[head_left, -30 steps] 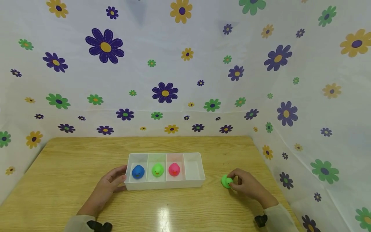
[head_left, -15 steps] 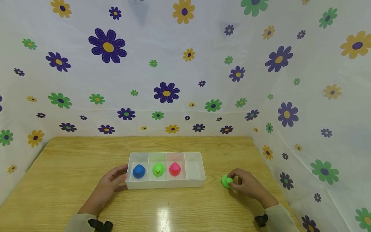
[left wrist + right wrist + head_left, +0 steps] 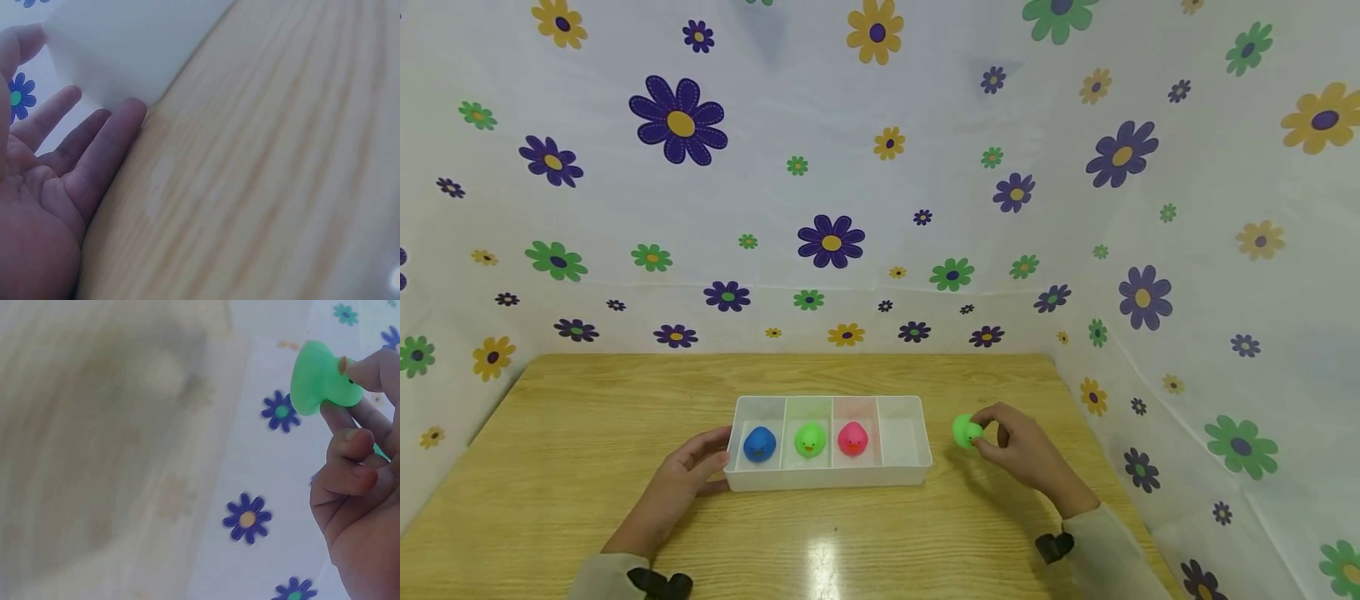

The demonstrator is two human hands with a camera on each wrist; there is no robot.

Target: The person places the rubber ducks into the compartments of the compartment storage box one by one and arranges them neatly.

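My right hand [image 3: 1026, 450] pinches a green rubber duck [image 3: 966, 431] between thumb and fingertips. It is lifted off the table, right of a white four-part tray. In the right wrist view the duck [image 3: 322, 380] lies sideways, with the thumb against its head. My left hand [image 3: 679, 483] rests at the left end of the white tray [image 3: 827, 477]. In the left wrist view its loosely extended fingers [image 3: 103, 150] touch the tray's end wall [image 3: 125, 50]. The tray's compartments hold a blue duck [image 3: 760, 444], a green duck [image 3: 810, 440] and a pink duck [image 3: 853, 439]; the rightmost compartment [image 3: 904, 437] shows only its white floor.
The wooden table [image 3: 820, 533] extends in front of and around the tray. Behind it and along the right side hangs a white flower-print cloth [image 3: 760, 200]. Dark wrist straps [image 3: 1054, 547] sit at both cuffs.
My right hand has raised the green duck off the table and carried it left and slightly away, toward the tray. My left hand stays at the tray's end.
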